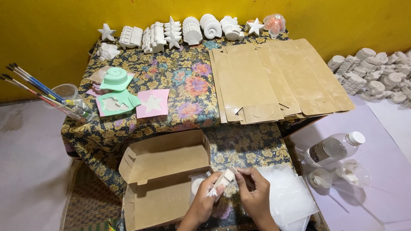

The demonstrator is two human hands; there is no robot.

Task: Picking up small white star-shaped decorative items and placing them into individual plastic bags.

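Pinching from both sides, the left hand (204, 201) and right hand (253, 197) close their fingers (242, 176) on one small white block (225, 177), probably a plaster piece. Its long axis tilts toward 1 o'clock, lower end in the left hand. At 9 o'clock lies the open cardboard box (165, 179) on the desk (188, 81); flat kraft box blanks (278, 77) lie toward 12 o'clock.
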